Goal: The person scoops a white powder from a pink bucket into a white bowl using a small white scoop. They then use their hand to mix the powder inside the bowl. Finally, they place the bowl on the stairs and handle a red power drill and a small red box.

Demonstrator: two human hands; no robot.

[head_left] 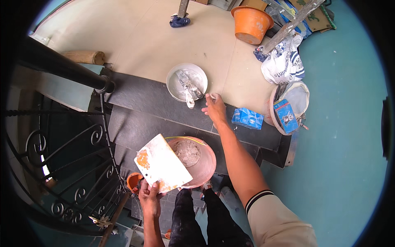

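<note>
Holding white board (168,162) in my L hand (150,196); R hand (216,110) just right of the metal bowl (199,75).

L thumb + fingers clamp the board's near-left edge; it overlaps the bucket (207,168)'s left rim from above, can't tell if touching. R fingers loosely curled, empty AFAICT; can't tell if fingertips touch the dark handle (198,94) beside them. Scraper (183,78) lies in the bowl, at the beige floor (152,53)'s near edge: long axis approx. far-left to near-right, pale handle (189,100) over the near rim. So it's L of my R hand, def. the nearer one; L hand's well apart.
</note>
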